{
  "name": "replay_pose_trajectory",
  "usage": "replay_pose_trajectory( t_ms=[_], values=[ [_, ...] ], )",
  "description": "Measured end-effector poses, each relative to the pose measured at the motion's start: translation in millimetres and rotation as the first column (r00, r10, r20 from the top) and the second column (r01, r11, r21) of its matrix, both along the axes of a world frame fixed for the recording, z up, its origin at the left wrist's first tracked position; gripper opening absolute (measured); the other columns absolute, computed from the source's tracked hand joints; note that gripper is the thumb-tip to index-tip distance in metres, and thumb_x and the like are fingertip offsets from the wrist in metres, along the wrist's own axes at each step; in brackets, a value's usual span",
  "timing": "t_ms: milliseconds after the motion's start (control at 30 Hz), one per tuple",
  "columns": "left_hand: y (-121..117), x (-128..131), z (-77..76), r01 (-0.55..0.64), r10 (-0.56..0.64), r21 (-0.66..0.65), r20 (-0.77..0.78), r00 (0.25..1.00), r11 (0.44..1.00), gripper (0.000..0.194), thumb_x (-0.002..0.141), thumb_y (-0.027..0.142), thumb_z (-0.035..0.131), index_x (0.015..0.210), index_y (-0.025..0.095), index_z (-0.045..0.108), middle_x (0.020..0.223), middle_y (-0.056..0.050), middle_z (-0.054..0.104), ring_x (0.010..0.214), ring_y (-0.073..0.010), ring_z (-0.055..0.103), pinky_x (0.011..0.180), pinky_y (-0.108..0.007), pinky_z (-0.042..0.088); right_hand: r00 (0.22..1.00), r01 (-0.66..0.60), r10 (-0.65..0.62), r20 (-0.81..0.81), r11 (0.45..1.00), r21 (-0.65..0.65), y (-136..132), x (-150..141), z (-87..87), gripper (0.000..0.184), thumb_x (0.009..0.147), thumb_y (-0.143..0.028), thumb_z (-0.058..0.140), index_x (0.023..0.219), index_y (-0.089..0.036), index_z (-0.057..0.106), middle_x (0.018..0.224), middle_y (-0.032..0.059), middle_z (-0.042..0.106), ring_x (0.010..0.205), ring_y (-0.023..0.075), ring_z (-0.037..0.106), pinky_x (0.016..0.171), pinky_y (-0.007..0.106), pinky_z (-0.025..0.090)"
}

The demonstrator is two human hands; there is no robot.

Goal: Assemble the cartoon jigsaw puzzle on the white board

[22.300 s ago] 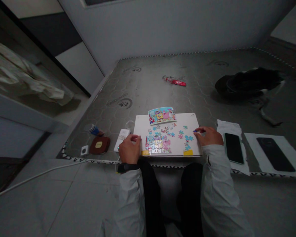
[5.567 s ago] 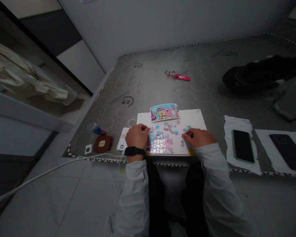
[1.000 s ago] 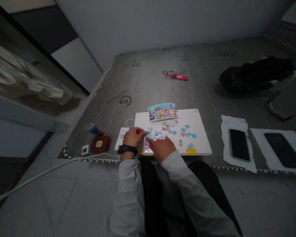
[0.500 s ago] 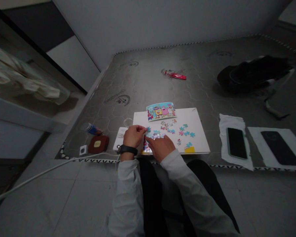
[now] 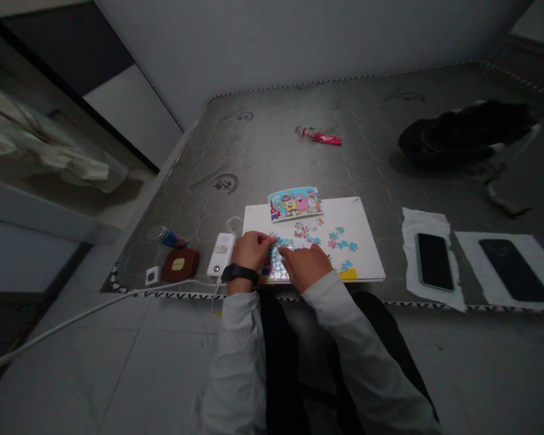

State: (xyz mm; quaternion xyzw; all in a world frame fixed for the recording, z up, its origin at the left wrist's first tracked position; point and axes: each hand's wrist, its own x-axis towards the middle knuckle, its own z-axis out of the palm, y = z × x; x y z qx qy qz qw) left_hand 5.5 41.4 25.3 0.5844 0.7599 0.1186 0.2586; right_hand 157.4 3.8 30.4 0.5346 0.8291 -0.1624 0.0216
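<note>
A partly joined jigsaw puzzle lies on a white board, in front of my legs. At its upper left edge my left hand, with a dark band on the wrist, has thumb and fingers pinched on a small puzzle piece. My right hand rests over the joined part, its index finger stretched out and touching the surface; its other fingers are partly hidden. Loose blue puzzle pieces lie to the right. Behind them sits a cartoon picture card.
Left of the board are a white power bank, a brown case and a cable. On the right, two phones lie on white paper. A red wrapper and a black bag are farther back.
Both hands have shifted slightly right over the puzzle. My right hand has moved off part of the joined area, so more of it shows, and its index finger now points farther in.
</note>
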Motion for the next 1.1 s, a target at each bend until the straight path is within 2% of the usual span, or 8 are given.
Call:
replay_pose_trajectory(
  t_ms=[300, 533, 900, 1100],
  values=[
    [2.0, 0.8, -5.7, -0.027, 0.029, 0.022, -0.105, 0.994, 0.999, 0.026, 0.082, 0.044, 0.063, 0.087, 0.021, 0.075, 0.09, -0.008, 0.076, 0.083, -0.0201, 0.065, 0.068, -0.027, 0.041, 1.0, -0.004, 0.004, 0.008, 1.0, 0.012, 0.3, -0.5, -2.7, 0.036, 0.099, -0.03, 0.036, 0.131, -0.026, 0.054, 0.104, 0.0098, 0.073, 0.099, 0.0236, 0.067, 0.091, 0.04, 0.035],
    [1.6, 2.3, -8.3, -0.035, 0.039, 0.045, -0.103, 0.994, 0.998, 0.022, 0.079, 0.042, 0.067, 0.085, 0.023, 0.075, 0.089, -0.006, 0.076, 0.082, -0.021, 0.066, 0.068, -0.028, 0.041, 1.0, 0.006, -0.006, 0.007, 1.0, 0.013, 0.5, -1.3, -0.1, 0.036, 0.099, -0.03, 0.038, 0.131, -0.025, 0.052, 0.101, 0.0086, 0.073, 0.099, 0.0233, 0.067, 0.091, 0.038, 0.035],
    [-0.6, 3.4, -1.1, -0.061, 0.071, 0.109, -0.092, 0.993, 0.992, 0.02, 0.077, 0.043, 0.07, 0.082, 0.024, 0.073, 0.085, -0.003, 0.074, 0.078, -0.0196, 0.064, 0.067, -0.028, 0.042, 0.998, 0.057, -0.057, 0.003, 0.998, 0.01, 1.9, -0.6, -7.2, 0.044, 0.1, -0.03, 0.033, 0.142, -0.023, 0.042, 0.103, 0.0107, 0.073, 0.097, 0.0233, 0.066, 0.094, 0.041, 0.033],
    [1.4, 3.5, -6.0, -0.048, 0.058, 0.139, -0.066, 0.996, 0.989, 0.017, 0.076, 0.039, 0.073, 0.081, 0.024, 0.073, 0.082, -0.002, 0.074, 0.076, -0.0182, 0.065, 0.067, -0.028, 0.042, 0.996, 0.085, -0.085, 0.006, 0.996, 0.008, 1.4, -0.3, -6.6, 0.045, 0.099, -0.029, 0.033, 0.143, -0.022, 0.042, 0.104, 0.0114, 0.072, 0.098, 0.0235, 0.066, 0.096, 0.042, 0.032]
  ],
)
